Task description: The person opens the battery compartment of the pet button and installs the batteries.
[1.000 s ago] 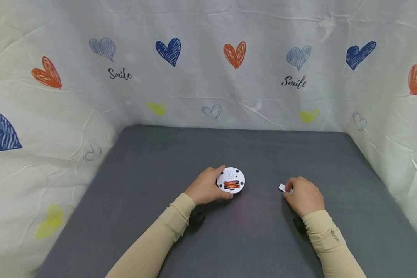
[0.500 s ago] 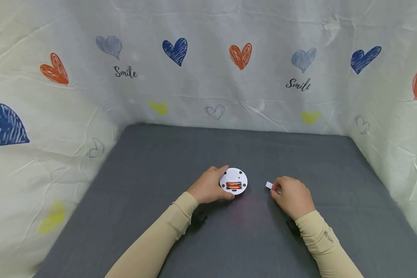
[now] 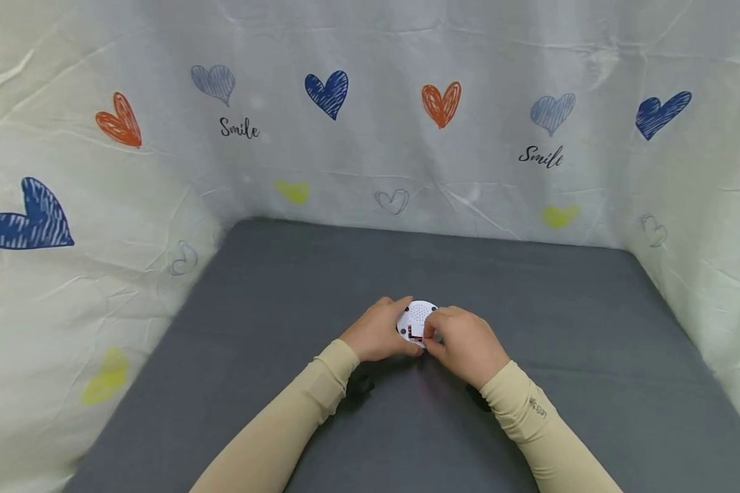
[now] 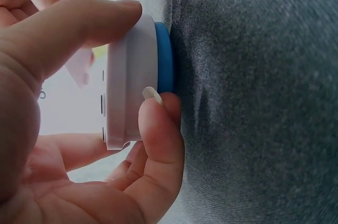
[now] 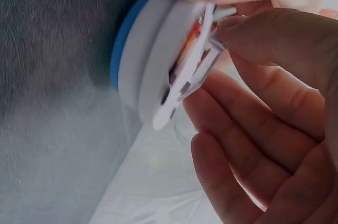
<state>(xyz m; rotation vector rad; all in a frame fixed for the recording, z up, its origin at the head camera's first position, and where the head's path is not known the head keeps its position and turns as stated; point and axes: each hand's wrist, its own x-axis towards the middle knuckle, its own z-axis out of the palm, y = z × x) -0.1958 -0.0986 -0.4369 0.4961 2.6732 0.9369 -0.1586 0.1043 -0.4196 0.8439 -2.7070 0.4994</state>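
Observation:
A round white device (image 3: 416, 313) lies on the dark cloth, its face with speaker holes and an open battery compartment upward. Its blue part (image 4: 165, 57) faces down against the cloth. My left hand (image 3: 381, 333) grips the device by its rim, thumb and fingers on opposite sides. Between thumb and fingers, my right hand (image 3: 469, 344) pinches a small white battery cover (image 5: 203, 71). The cover is tilted over the compartment and hides part of it. Orange-red batteries (image 5: 189, 45) show in the gap beneath it in the right wrist view.
The grey-covered table (image 3: 321, 274) spreads around both hands. White fabric (image 3: 358, 157) printed with hearts and "Smile" stands along its back and sides. Dark wrist-worn gear (image 3: 360, 387) is partly visible under the left forearm.
My right hand has moved left with the battery cover, from beside the device to over its battery compartment. The left hand keeps its grip. The head view has shifted slightly.

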